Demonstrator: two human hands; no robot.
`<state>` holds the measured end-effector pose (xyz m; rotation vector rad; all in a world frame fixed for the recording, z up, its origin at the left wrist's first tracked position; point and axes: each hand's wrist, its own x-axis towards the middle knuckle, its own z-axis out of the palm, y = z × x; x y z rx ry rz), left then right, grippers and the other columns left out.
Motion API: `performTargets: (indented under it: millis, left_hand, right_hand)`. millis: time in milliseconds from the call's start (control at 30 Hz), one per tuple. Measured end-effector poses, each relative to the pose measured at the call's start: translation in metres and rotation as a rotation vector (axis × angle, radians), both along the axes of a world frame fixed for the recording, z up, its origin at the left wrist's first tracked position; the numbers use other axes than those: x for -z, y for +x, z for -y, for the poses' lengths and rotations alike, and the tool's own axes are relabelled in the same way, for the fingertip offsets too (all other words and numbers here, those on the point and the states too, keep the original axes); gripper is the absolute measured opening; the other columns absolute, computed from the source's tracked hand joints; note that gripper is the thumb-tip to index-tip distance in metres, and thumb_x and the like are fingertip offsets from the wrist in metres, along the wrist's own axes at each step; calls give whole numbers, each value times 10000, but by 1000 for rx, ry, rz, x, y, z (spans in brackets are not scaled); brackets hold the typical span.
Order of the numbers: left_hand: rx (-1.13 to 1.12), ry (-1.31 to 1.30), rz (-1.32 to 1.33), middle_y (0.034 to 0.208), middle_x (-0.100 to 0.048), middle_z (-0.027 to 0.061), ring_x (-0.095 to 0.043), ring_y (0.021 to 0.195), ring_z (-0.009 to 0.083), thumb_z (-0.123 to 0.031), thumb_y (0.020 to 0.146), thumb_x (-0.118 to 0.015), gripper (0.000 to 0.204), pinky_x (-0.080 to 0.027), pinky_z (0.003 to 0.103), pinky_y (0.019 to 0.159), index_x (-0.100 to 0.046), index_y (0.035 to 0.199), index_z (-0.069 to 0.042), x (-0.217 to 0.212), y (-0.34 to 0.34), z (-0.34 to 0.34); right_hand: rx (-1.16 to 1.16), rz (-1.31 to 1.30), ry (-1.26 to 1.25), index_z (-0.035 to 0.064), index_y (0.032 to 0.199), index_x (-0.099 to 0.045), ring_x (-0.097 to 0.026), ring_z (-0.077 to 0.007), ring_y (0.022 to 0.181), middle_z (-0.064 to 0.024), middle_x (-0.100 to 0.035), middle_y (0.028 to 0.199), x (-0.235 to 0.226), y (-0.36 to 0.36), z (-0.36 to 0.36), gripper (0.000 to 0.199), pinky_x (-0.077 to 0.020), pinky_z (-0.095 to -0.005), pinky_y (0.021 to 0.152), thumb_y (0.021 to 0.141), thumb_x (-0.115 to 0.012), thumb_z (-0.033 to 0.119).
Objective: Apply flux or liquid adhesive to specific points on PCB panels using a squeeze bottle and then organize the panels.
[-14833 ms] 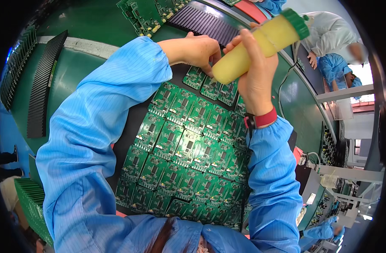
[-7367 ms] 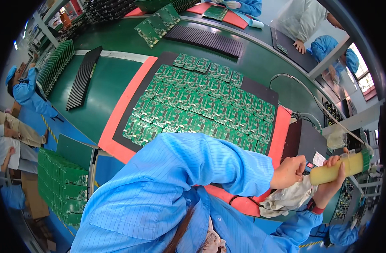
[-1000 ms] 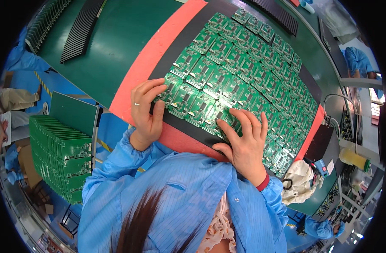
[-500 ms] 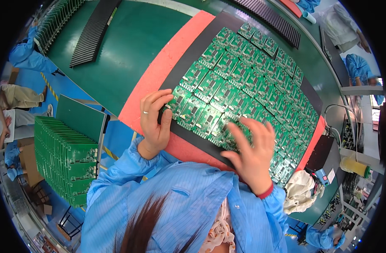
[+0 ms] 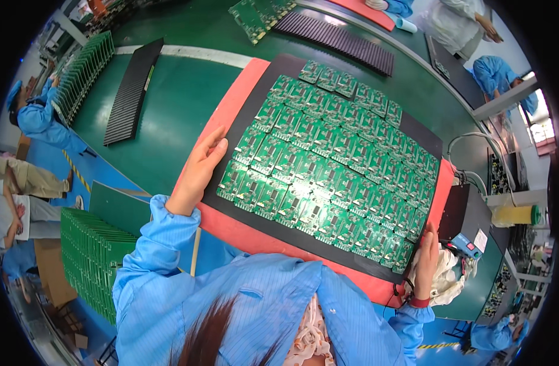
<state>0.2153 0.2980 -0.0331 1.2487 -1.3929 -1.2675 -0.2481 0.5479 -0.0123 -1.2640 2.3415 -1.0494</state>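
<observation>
Left hand (image 5: 197,174) lay flat and open, fingers together, pressed against the left edge of the black tray (image 5: 264,116), thumb side up near the tray's rim; whether it gripped under the edge could not be told. Right hand (image 5: 427,262) sat at the tray's near right corner, fingers wrapped over the edge by the last circuit boards, holding that corner. The tray was tilted diagonally across the view, resting on a red mat (image 5: 243,238) on the green worktop (image 5: 182,97), close to the person's chest. Green circuit boards (image 5: 328,171) filled the tray in tight rows, touching each other, nearly edge to edge. Both sleeves were blue; a red band showed at the right wrist. Just right of the right hand, a white crumpled cloth (image 5: 444,277) and a small blue tool (image 5: 465,245) lay beside a black box (image 5: 468,210). A yellow bottle with green cap (image 5: 514,215) lay further right. On the left, a stack of green boards (image 5: 90,256) stood on edge below the worktop. A long black ribbed strip (image 5: 133,91) lay on the worktop well left of the tray, another ribbed strip (image 5: 334,39) beyond the tray's far end. Other people in blue coats worked at the far left and upper right.
</observation>
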Motion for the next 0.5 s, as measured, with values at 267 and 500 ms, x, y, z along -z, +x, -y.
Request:
performTargets:
  millis: [267, 500]
  left_hand:
    - [95, 269, -194, 1261, -629, 98, -597, 1096, 156, -246, 1000, -573, 436, -457, 262, 947, -547, 1363, -5, 3, -2, 51]
    - [68, 344, -343, 1016, -727, 73, -672, 854, 138, -215, 966, -598, 284, -523, 259, 745, -694, 1140, -13, -3, -21, 66]
  right_hand:
    - [84, 361, -22, -21, 1378, -527, -552, -204, 1145, -107, -599, 1295, -3, -15, 23, 449, -396, -295, 1021, 1055, -443, 280]
    - [64, 745, -141, 9, 1305, -604, -607, -125, 1030, -59, -653, 1224, -1, -25, 28, 364, -463, -224, 889, 1021, -538, 227]
